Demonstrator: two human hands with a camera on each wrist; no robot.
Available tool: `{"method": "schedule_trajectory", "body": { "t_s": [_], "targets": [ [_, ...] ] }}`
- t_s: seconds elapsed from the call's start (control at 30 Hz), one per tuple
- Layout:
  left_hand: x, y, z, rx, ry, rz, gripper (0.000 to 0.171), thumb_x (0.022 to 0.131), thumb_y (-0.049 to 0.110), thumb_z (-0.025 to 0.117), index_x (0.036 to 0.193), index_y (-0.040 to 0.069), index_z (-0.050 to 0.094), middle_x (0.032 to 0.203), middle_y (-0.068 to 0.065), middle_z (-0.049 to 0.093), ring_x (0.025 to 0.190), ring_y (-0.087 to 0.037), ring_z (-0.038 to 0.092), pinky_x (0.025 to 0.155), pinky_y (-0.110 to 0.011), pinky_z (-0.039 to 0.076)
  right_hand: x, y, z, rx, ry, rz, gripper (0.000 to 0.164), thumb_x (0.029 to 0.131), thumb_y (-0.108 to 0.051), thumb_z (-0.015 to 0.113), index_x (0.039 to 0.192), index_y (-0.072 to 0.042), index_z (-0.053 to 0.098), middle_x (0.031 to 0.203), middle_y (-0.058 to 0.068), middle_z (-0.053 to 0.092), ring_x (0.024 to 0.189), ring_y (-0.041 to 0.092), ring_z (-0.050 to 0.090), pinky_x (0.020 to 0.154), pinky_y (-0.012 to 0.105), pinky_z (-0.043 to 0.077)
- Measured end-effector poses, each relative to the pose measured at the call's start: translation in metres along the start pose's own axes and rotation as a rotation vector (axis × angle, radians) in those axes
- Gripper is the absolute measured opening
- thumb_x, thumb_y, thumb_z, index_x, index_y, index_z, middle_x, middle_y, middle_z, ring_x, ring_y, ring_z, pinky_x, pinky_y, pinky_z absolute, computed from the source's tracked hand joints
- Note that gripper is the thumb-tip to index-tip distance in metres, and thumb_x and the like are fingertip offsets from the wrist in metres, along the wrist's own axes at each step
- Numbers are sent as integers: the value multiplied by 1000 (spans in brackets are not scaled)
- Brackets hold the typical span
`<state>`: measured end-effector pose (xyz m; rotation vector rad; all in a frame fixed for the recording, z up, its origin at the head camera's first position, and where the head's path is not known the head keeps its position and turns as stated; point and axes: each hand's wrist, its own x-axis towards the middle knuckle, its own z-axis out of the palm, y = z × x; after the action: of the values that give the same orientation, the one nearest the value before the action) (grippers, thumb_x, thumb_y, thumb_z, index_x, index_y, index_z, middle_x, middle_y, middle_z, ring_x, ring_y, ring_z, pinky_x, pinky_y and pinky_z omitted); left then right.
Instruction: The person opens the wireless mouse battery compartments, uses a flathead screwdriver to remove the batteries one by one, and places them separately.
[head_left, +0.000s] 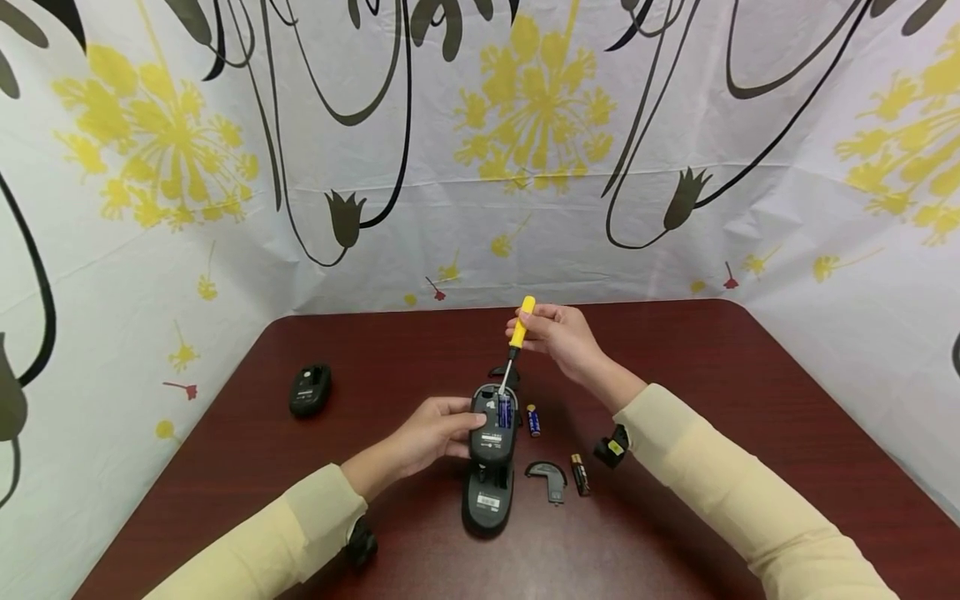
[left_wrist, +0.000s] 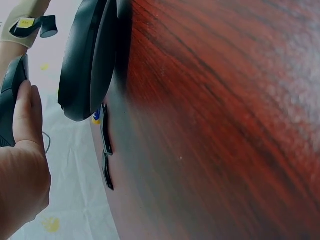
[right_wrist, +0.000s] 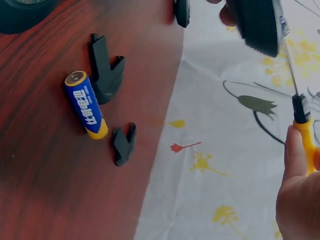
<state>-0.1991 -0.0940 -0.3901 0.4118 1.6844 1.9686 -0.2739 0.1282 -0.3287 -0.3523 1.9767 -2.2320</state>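
Observation:
My left hand [head_left: 435,429] grips a black computer mouse [head_left: 491,442] raised above the table, its underside toward me. The mouse's battery bay is uncovered, with blue batteries [head_left: 505,411] inside. In my right hand [head_left: 566,340] is a screwdriver with a yellow handle [head_left: 522,327], pinched between thumb and fingers. Its metal tip reaches the far end of the bay; whether it touches a battery I cannot tell. Nearer to me, a second black mouse [head_left: 487,507] lies upside down on the table. The right wrist view shows the screwdriver [right_wrist: 306,137] at its right edge.
Right of the mice lie a blue battery [head_left: 533,421], a black battery [head_left: 580,475] and a grey battery cover [head_left: 553,482]. Another dark cover [head_left: 510,377] is partly hidden behind the held mouse. A third mouse [head_left: 310,390] sits at the left on the dark red table [head_left: 405,358].

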Motion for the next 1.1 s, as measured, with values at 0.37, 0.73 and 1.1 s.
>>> {"method": "schedule_trajectory", "body": {
  "t_s": [0.37, 0.73, 1.1],
  "targets": [
    [3, -2, 0, -7, 6, -8, 43, 83, 15, 61, 119, -5, 49, 100, -19, 60, 87, -27, 61, 73, -40, 50, -21, -16, 2, -146, -94, -315, 33, 85, -19, 58, 112, -1, 54, 103, 20, 59, 94, 29, 58, 76, 39, 48],
    [3, -5, 0, 10, 14, -36, 43, 83, 16, 61, 119, -4, 50, 101, -19, 60, 88, -26, 61, 72, -39, 50, -25, -16, 8, -192, -76, -276, 33, 86, -18, 58, 112, 2, 54, 97, 15, 62, 91, 32, 59, 72, 35, 50],
    [1, -6, 0, 8, 6, -41, 42, 83, 16, 61, 118, -5, 50, 100, -19, 61, 87, -27, 61, 71, -40, 50, -12, -4, -2, -60, 44, 41, 34, 87, -15, 57, 114, 5, 51, 102, 19, 60, 99, 32, 55, 78, 36, 47]
  ]
}}
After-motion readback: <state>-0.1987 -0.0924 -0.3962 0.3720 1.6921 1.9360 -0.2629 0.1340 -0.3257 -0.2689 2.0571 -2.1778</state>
